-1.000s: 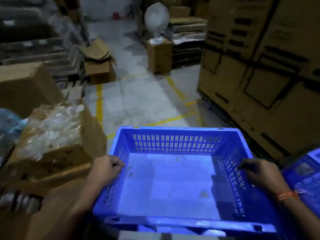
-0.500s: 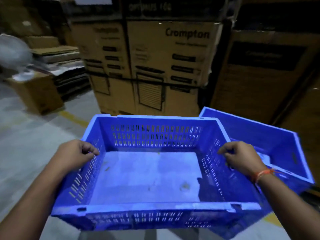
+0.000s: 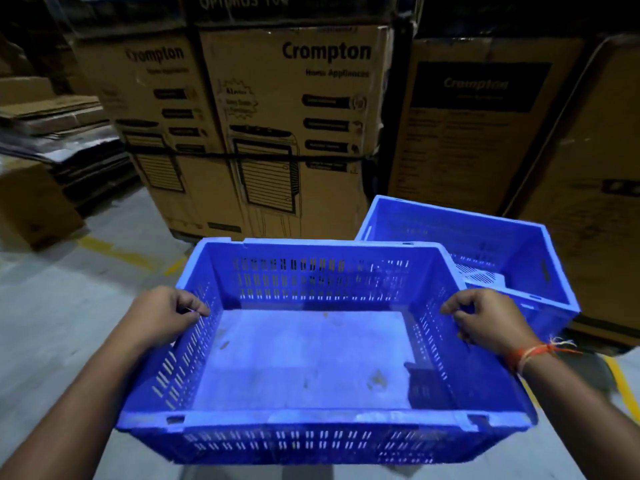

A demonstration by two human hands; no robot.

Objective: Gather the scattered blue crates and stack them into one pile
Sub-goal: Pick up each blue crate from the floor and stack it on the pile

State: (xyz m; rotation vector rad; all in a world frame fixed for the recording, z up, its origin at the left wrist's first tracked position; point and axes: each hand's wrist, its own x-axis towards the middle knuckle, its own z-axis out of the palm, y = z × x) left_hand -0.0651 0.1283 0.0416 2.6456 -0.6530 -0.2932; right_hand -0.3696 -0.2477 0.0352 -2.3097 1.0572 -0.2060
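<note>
I carry an empty blue slotted crate (image 3: 304, 355) in front of me, above the floor. My left hand (image 3: 166, 315) grips its left rim with the fingers curled over the edge. My right hand (image 3: 485, 320), with an orange thread at the wrist, grips the right rim the same way. A second blue crate (image 3: 498, 237) stands just beyond and to the right, tilted a little, its near left corner hidden behind the crate I hold. Something pale and perforated lies inside it.
Tall Crompton cardboard cartons (image 3: 294, 126) strapped with a black band stand close ahead, more cartons (image 3: 519, 126) to the right. Flattened cardboard sheets (image 3: 52, 129) and a brown box (image 3: 31, 206) are at the left. Grey floor (image 3: 69, 306) with yellow lines lies left.
My view has swung right from the aisle to the cartons. The held crate has come nearer the second crate, which now shows more fully. Both hands keep their grip.
</note>
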